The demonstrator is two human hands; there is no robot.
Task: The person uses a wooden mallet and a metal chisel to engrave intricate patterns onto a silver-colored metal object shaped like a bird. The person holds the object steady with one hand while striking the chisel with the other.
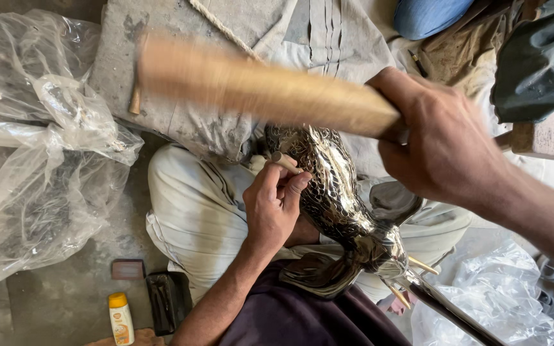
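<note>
Head view: punch [285,162] set on metal bird [338,192] lying across lap.
Left hand [270,208] fingers pinching punch; right hand [440,144] clenched round blurred mallet [258,86]. Best struck squarely, punch steady.

Right hand [447,144] swings wooden stick [258,90] (blurred) over metal bird [335,192]

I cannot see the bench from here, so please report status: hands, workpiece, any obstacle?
Right hand grips blurred wooden mallet. Left hand pinches small punch against shiny metal bird on lap. Nothing between.
</note>
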